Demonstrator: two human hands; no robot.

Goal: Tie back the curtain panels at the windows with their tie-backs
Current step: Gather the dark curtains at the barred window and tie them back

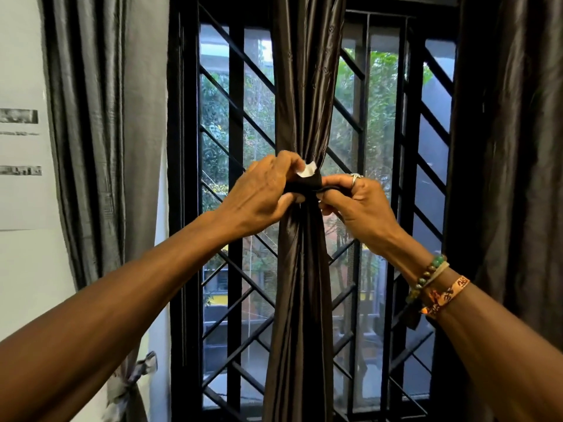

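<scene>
Left hand (262,190): pinches tie-back end.
Tie-back (306,183): soft black band, white patch, round gathered panel, mid-window.
Curtain panel (300,300): satin, likely light and slippery; take hold at cinched waist.
Right hand (361,199): pinches other end.

White wall (27,269) at left, plain, evenly lit. Paper sheet (24,202) fixed on wall, upper left; two dark printed strips (18,116) on it, text blurred, unreadable. Window (380,132) fills centre of view, tall, with black frame (182,208). Black metal grille (236,132) across panes: vertical bars crossed by diagonal bars. Outside, seen through grille: green trees (213,117) in upper half, building (217,287) with yellow band lower down. Daylight comes in through panes; room side dimmer than outdoors.
</scene>
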